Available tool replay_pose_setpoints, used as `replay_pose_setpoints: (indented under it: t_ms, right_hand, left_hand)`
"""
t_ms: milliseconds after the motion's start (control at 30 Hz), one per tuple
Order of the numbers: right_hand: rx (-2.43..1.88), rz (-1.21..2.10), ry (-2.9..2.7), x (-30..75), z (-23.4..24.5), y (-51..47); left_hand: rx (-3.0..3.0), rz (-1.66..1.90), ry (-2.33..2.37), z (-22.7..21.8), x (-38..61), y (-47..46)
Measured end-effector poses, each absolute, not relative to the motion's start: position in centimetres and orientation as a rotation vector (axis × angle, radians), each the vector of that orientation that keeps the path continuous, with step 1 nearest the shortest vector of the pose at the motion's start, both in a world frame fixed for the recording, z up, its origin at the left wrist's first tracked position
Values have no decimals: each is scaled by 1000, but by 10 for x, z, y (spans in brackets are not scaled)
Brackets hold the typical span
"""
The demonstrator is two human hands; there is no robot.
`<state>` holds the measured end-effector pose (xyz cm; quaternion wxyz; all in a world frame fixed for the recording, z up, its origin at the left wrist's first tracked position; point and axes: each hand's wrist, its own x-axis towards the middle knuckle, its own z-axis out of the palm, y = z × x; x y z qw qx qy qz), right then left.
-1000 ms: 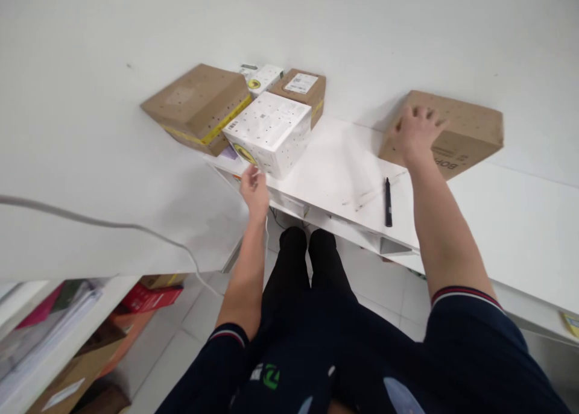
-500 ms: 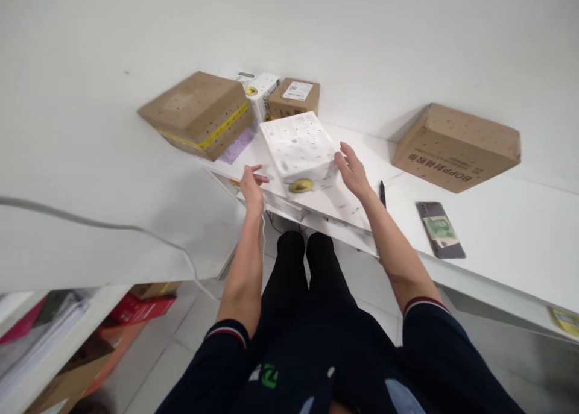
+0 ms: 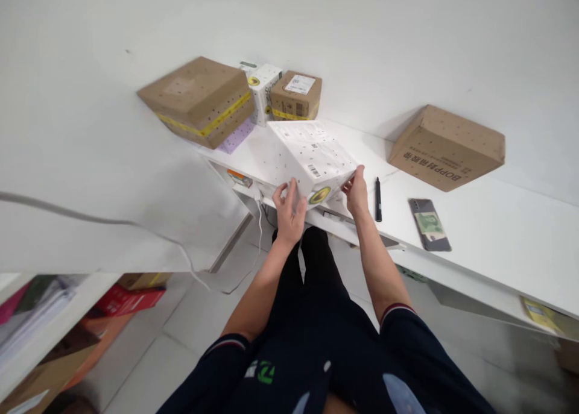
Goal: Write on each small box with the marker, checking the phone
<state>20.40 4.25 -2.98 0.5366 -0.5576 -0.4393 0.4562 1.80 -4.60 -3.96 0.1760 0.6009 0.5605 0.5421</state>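
The person has a speckled white box [image 3: 319, 152] grasped between both hands. The fingers of the left hand [image 3: 290, 216] press against its near left side, and those of the right hand [image 3: 357, 192] hold it by the near right corner. The box sits tilted at the front edge of the tabletop [image 3: 497, 221]; I can't tell from here whether its underside is resting there. Its end with the yellow oval shows between the two sets of fingers.

Just right of the right fingers lies a black marker [image 3: 378, 200], then a phone [image 3: 423, 207] with a green banknote [image 3: 429, 222] at its back, and beyond those a brown carton [image 3: 447, 146]. Past the left fingers, toward the wall, I see a yellow-taped carton [image 3: 199, 97] over a purple sheet [image 3: 237, 138], a slim white carton [image 3: 266, 94] and a small labelled parcel [image 3: 296, 94]. A thin white cable [image 3: 260, 227] hangs left of the left fingers.
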Motion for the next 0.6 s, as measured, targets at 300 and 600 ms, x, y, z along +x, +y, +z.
replay_pose_setpoints:
  t_ms: [300, 600]
  right_hand:
    - [-1237, 1577, -532, 176, -38, -35]
    - [-1405, 1565, -711, 210, -50, -82]
  left_hand:
    - [2168, 1722, 1643, 14, 13, -66]
    - [2174, 1825, 1559, 2, 3, -52]
